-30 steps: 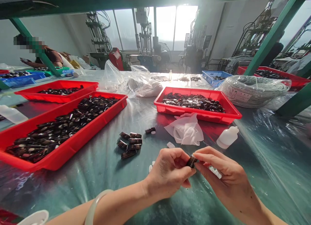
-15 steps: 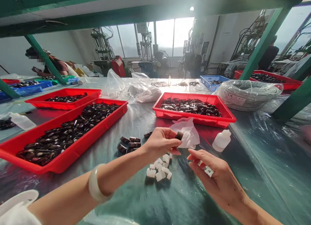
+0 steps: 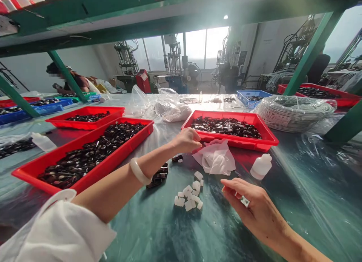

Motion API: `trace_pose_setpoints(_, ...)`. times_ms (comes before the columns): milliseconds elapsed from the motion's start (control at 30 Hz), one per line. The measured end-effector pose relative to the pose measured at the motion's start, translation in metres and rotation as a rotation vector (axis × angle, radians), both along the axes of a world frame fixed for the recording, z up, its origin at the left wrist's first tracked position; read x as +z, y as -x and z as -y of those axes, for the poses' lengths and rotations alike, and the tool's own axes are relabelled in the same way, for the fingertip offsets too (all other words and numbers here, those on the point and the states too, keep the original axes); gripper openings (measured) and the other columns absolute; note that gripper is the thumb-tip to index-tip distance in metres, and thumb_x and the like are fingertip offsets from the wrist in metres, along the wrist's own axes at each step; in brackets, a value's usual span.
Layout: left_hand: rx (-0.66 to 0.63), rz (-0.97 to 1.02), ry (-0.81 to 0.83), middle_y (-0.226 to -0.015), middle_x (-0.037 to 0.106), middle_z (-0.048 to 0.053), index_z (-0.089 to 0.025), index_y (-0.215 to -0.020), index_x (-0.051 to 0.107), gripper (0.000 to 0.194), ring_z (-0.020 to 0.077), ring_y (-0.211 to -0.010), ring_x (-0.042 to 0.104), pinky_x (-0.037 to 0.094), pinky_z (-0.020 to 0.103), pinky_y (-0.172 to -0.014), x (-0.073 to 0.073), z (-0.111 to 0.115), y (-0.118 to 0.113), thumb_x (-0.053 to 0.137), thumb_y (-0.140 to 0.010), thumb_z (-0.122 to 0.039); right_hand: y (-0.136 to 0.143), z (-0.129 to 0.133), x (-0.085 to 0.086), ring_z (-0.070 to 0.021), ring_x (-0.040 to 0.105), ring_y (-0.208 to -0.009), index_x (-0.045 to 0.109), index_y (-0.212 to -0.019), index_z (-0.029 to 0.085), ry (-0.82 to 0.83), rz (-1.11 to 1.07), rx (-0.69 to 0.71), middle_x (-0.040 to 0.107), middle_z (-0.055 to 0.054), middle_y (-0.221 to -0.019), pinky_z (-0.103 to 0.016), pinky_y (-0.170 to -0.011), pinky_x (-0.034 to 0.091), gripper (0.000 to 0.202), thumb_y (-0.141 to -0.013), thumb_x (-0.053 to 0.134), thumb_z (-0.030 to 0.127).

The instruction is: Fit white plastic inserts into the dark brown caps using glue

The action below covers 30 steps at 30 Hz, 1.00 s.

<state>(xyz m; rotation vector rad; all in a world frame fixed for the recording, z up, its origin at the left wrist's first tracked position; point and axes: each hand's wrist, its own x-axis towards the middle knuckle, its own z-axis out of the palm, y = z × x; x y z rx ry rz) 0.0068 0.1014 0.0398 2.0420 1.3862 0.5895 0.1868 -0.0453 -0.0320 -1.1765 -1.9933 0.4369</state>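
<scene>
My left hand [image 3: 188, 140] reaches out to the near left edge of a red tray [image 3: 234, 141], its fingers closed; whatever they hold is hidden. My right hand [image 3: 250, 201] hovers low over the table, thumb and forefinger tips brought together; I cannot make out anything between them. Between my hands lies a loose pile of small white blocks [image 3: 190, 204]. Several black plastic parts [image 3: 161, 175] lie partly behind my left forearm, and another black part [image 3: 177, 158] is just below my left hand. A crumpled white cloth [image 3: 219, 160] sits in front of the tray.
A white squeeze bottle [image 3: 261, 166] stands right of the cloth. On the left are a long red tray [image 3: 113, 156] and a smaller one [image 3: 55, 123], both with dark parts. A wrapped cable coil [image 3: 296, 113] lies at right. Green shelf posts [image 3: 313, 52] frame the table.
My left hand has moved forward to the red tray's edge; the black part it pinched is no longer visible in it. My right hand has barely moved. The view has shifted slightly left.
</scene>
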Motion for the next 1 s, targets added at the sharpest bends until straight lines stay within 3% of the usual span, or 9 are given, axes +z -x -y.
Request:
trace_pose_setpoints(67,0.022,-0.153,-0.059,-0.058,0.06,0.002,-0.014,-0.059,0.067,0.003,0.0189,-0.069,0.059,0.045,0.025,-0.065,-0.011,0.011,0.024,0.064,-0.057,-0.013,0.001,0.001,0.002,-0.0124,0.055,-0.062,0.062,-0.097,0.017,0.013,0.009,0.005,0.061,-0.002,-0.073,-0.026,-0.059,0.047,0.021,-0.087,0.044,0.021)
trace_pose_setpoints(233,0.044,-0.438,-0.176,-0.085,0.065,0.006,-0.02,-0.079,0.071,0.028,0.0224,-0.088,0.058,0.043,0.026,-0.075,-0.031,0.031,0.062,0.055,-0.06,-0.007,0.002,0.002,0.004,-0.0122,0.055,-0.059,0.063,-0.094,0.017,0.016,0.002,0.018,0.06,-0.002,-0.07,-0.025,-0.056,0.046,0.021,-0.087,0.043,0.02)
trace_pose_setpoints(367,0.028,-0.533,-0.241,-0.087,0.063,0.009,-0.018,-0.082,0.069,0.029,0.0224,-0.085,0.059,0.043,0.028,-0.071,-0.036,0.038,0.062,0.046,-0.068,-0.006,0.001,0.002,0.003,-0.0115,0.055,-0.058,0.063,-0.093,0.017,-0.014,-0.013,0.019,0.06,-0.001,-0.067,-0.024,-0.055,0.045,0.02,-0.086,0.045,0.019)
trace_pose_setpoints(500,-0.026,-0.518,-0.286,-0.087,0.063,0.011,-0.014,-0.087,0.068,0.031,0.0228,-0.082,0.059,0.042,0.029,-0.069,-0.027,0.046,0.047,0.042,-0.073,-0.005,0.001,0.001,0.002,-0.01,0.056,-0.057,0.063,-0.095,0.016,-0.053,-0.057,-0.002,0.061,-0.001,-0.068,-0.021,-0.054,0.046,0.019,-0.085,0.048,0.019)
trace_pose_setpoints(667,-0.309,-0.381,-0.243,-0.079,0.063,0.001,-0.021,-0.089,0.069,0.03,0.0117,-0.069,0.057,0.04,0.019,-0.064,-0.008,0.083,0.015,0.047,-0.073,-0.006,0.001,0.003,0.004,-0.0095,0.056,-0.06,0.058,-0.109,0.014,-0.009,-0.121,0.003,0.063,0.0,-0.072,-0.02,-0.059,0.047,0.028,-0.083,0.051,0.021)
trace_pose_setpoints(767,-0.505,-0.181,-0.155,-0.071,0.059,0.001,-0.017,-0.089,0.069,0.029,0.0091,-0.06,0.053,0.038,0.019,-0.058,-0.005,0.103,0.001,0.048,-0.074,-0.004,0.0,0.003,0.006,-0.01,0.054,-0.06,0.062,-0.103,0.017,0.068,-0.139,0.047,0.062,0.001,-0.069,-0.021,-0.057,0.045,0.023,-0.083,0.05,0.023)
trace_pose_setpoints(833,-0.503,-0.066,-0.106,-0.07,0.058,0.002,-0.015,-0.089,0.069,0.028,0.0088,-0.058,0.051,0.037,0.019,-0.055,-0.009,0.107,-0.002,0.048,-0.074,-0.005,-0.002,0.003,0.006,-0.0105,0.052,-0.058,0.067,-0.088,0.019,0.16,-0.148,0.024,0.061,0.001,-0.066,-0.022,-0.054,0.042,0.018,-0.082,0.051,0.023)
trace_pose_setpoints(900,-0.422,0.09,-0.006,-0.069,0.058,0.002,-0.012,-0.088,0.069,0.023,0.0096,-0.059,0.051,0.038,0.019,-0.054,-0.016,0.106,-0.002,0.053,-0.072,-0.008,-0.002,0.002,0.006,-0.011,0.051,-0.057,0.068,-0.079,0.019,0.297,-0.221,-0.015,0.06,0.0,-0.063,-0.023,-0.053,0.04,0.015,-0.08,0.054,0.025)
trace_pose_setpoints(1000,-0.263,0.456,0.29,-0.066,0.06,0.002,-0.01,-0.088,0.065,0.022,0.0109,-0.059,0.054,0.042,0.021,-0.056,-0.027,0.1,-0.002,0.064,-0.067,-0.015,0.001,0.0,0.007,-0.0104,0.052,-0.055,0.067,-0.075,0.018,0.573,-0.47,-0.003,0.062,0.0,-0.06,-0.022,-0.051,0.04,0.013,-0.074,0.061,0.029)
